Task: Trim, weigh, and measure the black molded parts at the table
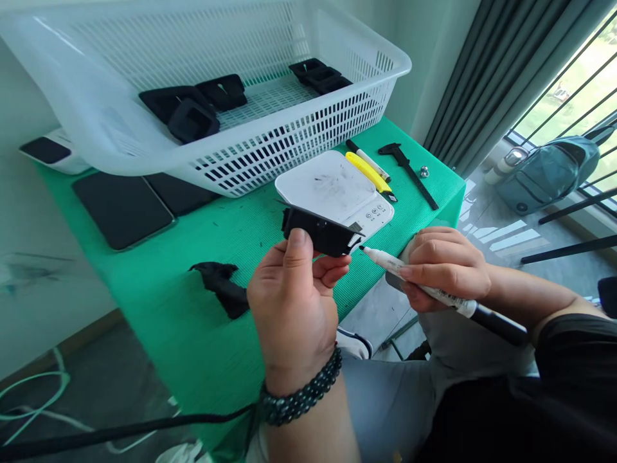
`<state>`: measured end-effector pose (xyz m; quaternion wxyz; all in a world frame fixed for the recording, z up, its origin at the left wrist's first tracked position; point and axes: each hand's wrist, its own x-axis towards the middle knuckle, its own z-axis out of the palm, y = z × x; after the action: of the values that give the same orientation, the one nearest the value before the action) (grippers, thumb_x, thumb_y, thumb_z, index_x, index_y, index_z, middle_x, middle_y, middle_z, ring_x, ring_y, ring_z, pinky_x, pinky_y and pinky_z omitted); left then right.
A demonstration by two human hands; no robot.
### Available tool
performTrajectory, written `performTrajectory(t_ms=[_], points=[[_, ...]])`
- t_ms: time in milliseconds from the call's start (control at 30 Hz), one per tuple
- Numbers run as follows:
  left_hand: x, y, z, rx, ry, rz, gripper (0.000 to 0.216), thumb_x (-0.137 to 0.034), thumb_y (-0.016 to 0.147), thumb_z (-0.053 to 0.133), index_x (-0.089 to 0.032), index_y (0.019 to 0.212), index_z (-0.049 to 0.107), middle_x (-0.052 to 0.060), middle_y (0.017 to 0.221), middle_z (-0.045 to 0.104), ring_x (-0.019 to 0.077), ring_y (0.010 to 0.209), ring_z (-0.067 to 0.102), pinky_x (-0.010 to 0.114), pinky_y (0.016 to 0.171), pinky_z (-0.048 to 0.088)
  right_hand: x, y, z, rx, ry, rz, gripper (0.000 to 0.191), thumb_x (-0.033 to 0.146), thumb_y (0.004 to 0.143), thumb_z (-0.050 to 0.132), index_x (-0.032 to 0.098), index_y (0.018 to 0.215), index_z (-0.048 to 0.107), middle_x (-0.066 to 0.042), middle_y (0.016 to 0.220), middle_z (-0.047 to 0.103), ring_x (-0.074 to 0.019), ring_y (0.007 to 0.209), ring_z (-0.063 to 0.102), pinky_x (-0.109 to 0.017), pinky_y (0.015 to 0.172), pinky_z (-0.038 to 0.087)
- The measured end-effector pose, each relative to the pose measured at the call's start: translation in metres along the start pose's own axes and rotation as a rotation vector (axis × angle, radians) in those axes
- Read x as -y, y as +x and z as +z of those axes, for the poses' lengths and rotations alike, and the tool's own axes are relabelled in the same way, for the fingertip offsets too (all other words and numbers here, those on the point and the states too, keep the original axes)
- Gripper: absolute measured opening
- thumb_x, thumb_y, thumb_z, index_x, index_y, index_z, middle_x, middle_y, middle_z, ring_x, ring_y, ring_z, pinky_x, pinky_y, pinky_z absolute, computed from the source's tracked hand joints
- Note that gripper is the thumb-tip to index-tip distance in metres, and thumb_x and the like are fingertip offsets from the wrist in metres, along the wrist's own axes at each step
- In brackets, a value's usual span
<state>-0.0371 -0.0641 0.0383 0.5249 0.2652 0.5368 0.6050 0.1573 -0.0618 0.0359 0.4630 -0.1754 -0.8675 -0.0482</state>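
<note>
Between the thumb and fingers of my left hand (299, 289) is a black molded part (321, 233), raised above the table's front edge. A small white patch shows at the part's right end. My right hand (446, 267) grips a white marker (434, 292) with its cap on the rear end. The marker's dark tip points at the white patch, very close to it; whether they touch I cannot tell. Behind the part lies a white digital scale (322, 180) with smudges on its plate. A crumpled black piece (222, 289) rests left of my left hand.
A white plastic basket (299, 154) holding several black parts (193, 119) stands at the back. Right of the scale are a yellow utility knife (366, 170), another marker (373, 161), a black caliper (409, 177) and small metal pieces (424, 172). A dark tablet-like slab (123, 209) lies left.
</note>
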Motion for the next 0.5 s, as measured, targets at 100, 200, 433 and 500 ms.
performTrajectory(t_ms=[100,200,433,500], points=[[0.0018,0.0,-0.0006,0.022,-0.015,-0.035,0.047,-0.061,0.073,0.081,-0.019,0.078,0.061,-0.001,0.065,0.065,0.0151,0.057,0.07,0.024,0.053,0.058,0.0012,0.0013,-0.0032,-0.008,0.001,0.004,0.019,0.017,0.09,0.067,0.021,0.107,0.063,0.0,0.075,0.064,-0.014,0.06,0.064,-0.029,0.054,0.055],[0.0026,0.0009,-0.0011,0.038,-0.03,-0.071,0.048,-0.062,0.072,0.081,-0.019,0.079,0.063,-0.001,0.064,0.066,0.0145,0.057,0.07,0.022,0.052,0.057,0.0025,0.0013,-0.0052,-0.015,-0.014,0.023,0.018,0.019,0.091,0.067,0.023,0.107,0.063,0.001,0.075,0.064,-0.0137,0.06,0.065,-0.028,0.054,0.056],[0.0026,0.0017,-0.0008,0.07,-0.068,-0.121,0.048,-0.063,0.07,0.081,-0.019,0.076,0.063,-0.003,0.06,0.063,0.0111,0.053,0.065,0.02,0.049,0.052,0.0034,0.0009,-0.0057,-0.035,-0.021,0.036,0.018,0.019,0.091,0.065,0.023,0.108,0.061,0.001,0.073,0.063,-0.0139,0.058,0.064,-0.027,0.054,0.057],[0.0024,0.0013,0.0002,0.085,-0.079,-0.115,0.047,-0.06,0.067,0.084,-0.019,0.075,0.062,-0.004,0.059,0.06,0.0099,0.052,0.062,0.019,0.048,0.05,0.0027,0.0003,-0.0064,-0.022,-0.022,0.053,0.018,0.02,0.093,0.064,0.024,0.109,0.06,0.002,0.074,0.063,-0.0136,0.059,0.065,-0.027,0.054,0.058]])
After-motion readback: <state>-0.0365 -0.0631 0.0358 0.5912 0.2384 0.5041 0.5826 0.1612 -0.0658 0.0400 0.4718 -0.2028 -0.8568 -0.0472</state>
